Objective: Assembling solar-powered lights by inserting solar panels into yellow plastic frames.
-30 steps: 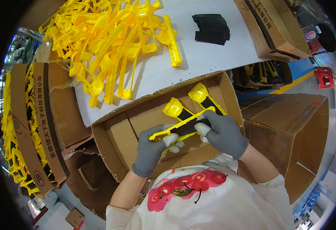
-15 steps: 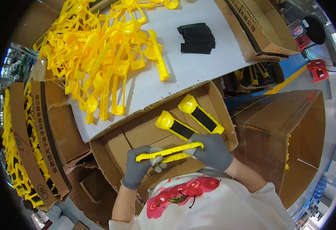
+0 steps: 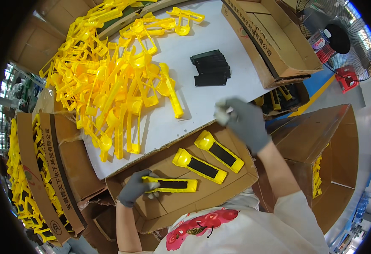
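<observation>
My left hand (image 3: pixel 135 188), in a grey glove, is closed on the near end of a yellow plastic frame (image 3: pixel 191 185) with a black strip along its middle, above the shallow cardboard box (image 3: pixel 153 204). Two similar yellow frames with black strips, one in the middle (image 3: pixel 200 166) and one farther right (image 3: pixel 220 151), lie slanted in that box. My right hand (image 3: pixel 245 122), also gloved, is raised over the box's far edge. Its fingers are loosely bent and slightly apart, with nothing visible in them. Beyond it a fanned stack of black strips (image 3: pixel 211 68) lies on the white tabletop (image 3: pixel 185 139).
A large heap of yellow plastic frames (image 3: pixel 109 84) covers the table's left side. Cardboard boxes stand at the far right (image 3: pixel 274 42), the right (image 3: pixel 308 131) and the left (image 3: pixel 65 169), where filled yellow frames are stacked. A fan (image 3: pixel 338 38) is at the far right.
My right hand has let go of the yellow frame and moved up and right toward the black strips. My left hand keeps the frame, now turned with its black strip showing. The view has shifted.
</observation>
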`<action>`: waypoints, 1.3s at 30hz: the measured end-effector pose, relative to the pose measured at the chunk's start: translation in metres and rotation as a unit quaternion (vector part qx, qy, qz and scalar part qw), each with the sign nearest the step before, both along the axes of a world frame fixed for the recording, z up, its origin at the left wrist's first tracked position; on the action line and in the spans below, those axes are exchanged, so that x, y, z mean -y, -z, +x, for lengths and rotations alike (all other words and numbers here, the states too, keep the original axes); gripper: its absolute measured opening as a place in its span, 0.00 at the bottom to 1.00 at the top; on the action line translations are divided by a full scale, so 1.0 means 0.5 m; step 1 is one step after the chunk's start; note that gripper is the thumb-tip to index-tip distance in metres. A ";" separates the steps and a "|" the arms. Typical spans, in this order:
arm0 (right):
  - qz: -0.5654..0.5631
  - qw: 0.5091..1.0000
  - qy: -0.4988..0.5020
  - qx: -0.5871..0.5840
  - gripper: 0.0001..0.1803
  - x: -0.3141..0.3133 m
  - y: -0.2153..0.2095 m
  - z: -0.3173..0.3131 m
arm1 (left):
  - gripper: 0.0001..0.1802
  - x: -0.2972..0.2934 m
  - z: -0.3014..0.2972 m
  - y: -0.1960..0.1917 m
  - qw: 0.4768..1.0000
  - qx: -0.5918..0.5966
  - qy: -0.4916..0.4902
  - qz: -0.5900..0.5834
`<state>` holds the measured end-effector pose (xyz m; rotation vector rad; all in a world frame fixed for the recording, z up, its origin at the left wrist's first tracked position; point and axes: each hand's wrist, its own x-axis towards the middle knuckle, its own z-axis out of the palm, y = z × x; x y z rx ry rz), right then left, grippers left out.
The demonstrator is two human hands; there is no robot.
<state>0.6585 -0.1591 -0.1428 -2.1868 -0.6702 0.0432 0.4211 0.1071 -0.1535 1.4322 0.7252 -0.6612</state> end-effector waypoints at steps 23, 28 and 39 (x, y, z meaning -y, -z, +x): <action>-0.190 0.968 -0.020 0.162 0.18 -0.095 0.067 0.166 | 0.27 -0.130 0.491 -0.157 0.619 0.427 0.201 0.628; -0.219 0.963 -0.057 0.147 0.14 -0.095 0.041 0.168 | 0.08 -0.103 0.317 -0.196 0.781 0.375 0.036 0.499; -0.147 0.971 -0.063 0.179 0.27 -0.079 0.009 0.214 | 0.11 -0.002 0.031 -0.110 0.880 0.315 -0.332 0.132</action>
